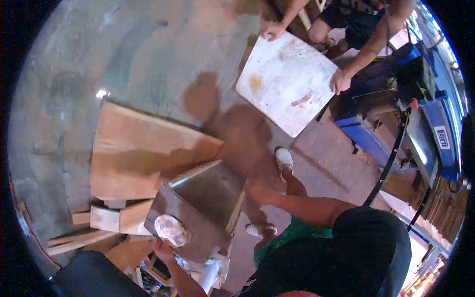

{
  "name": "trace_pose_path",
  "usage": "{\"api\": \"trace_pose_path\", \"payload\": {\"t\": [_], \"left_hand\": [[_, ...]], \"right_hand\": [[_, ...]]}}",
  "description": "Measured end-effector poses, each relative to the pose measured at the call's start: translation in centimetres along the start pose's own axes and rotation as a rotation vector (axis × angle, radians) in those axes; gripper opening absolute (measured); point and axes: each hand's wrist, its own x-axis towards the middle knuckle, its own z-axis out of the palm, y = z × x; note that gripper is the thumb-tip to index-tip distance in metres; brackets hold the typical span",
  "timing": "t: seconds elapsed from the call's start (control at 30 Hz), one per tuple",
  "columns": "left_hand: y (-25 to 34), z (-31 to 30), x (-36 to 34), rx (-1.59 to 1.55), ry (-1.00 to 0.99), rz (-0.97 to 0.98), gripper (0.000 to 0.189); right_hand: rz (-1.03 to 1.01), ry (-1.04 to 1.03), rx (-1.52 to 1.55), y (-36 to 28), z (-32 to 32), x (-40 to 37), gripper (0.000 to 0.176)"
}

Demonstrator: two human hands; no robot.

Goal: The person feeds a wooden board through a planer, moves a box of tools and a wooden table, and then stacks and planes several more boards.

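A brown wooden box (195, 220), open on one side, stands tilted in front of me at the lower middle. A round whitish thing with a pale rim (170, 230) lies on its near panel. My left hand (162, 251) is closed at the left edge of that panel, right beside the round thing, and part of its fingers is hidden. My right hand (255, 192) is stretched across my legs, close to the upper right corner of the box, its fingers smeared by motion.
Another person's hands (340, 81) hold a stained white board (289, 81) at the upper right. A large wooden panel (143, 153) and several offcuts (106, 218) lie left of the box. Blue bins (361, 136) and a metal frame stand at right. My feet (283, 157) are on the floor.
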Motion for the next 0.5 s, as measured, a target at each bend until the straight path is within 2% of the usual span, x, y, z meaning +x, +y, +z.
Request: {"api": "trace_pose_path", "payload": {"t": [0.03,0.07,0.13,0.17,0.23,0.3,0.33,0.37,0.43,0.47,0.5], "left_hand": [[2.0,3.9,-1.2,0.053,0.056,0.01,0.026],[2.9,6.1,-1.6,0.073,0.039,0.015,0.029],[3.6,10.4,-3.0,0.117,-0.043,0.008,0.034],[3.4,12.4,-4.0,0.152,-0.119,-0.001,0.038],[1.9,15.5,-6.4,0.272,-0.355,0.017,0.044],[3.1,20.7,-9.9,0.663,-0.735,0.44,0.044],[4.9,22.9,-12.3,1.346,-0.854,1.108,0.043],[4.2,23.5,-13.0,1.328,-0.88,1.152,0.043],[1.7,23.9,-13.2,1.49,-0.91,1.204,0.036],[0.6,23.7,-13.0,1.354,-0.804,1.307,0.03],[0.1,23.7,-12.8,1.332,-0.846,1.344,0.03]], "right_hand": [[-0.03,-0.13,-0.246,0.1,-2.5,1.0,0.021],[-0.043,-0.107,-0.249,2.6,-5.3,1.9,0.021],[-0.058,-0.096,1.093,7.8,-10.6,3.3,0.023],[-0.048,0.011,0.118,2.8,-13.4,3.0,0.025],[-0.007,0.174,-0.845,-9.0,-18.5,0.6,0.028],[0.051,0.619,-0.199,-14.6,-21.4,-2.3,0.05],[0.064,0.817,0.143,-16.8,-21.9,-4.7,0.063],[0.048,0.86,0.159,-19.5,-21.6,-7.8,0.063],[-0.054,0.777,0.201,-22.8,-19.2,-14.6,0.071],[-0.103,0.772,0.13,-22.0,-17.2,-17.4,0.069],[-0.104,0.821,0.148,-19.6,-15.8,-19.5,0.069]]}}
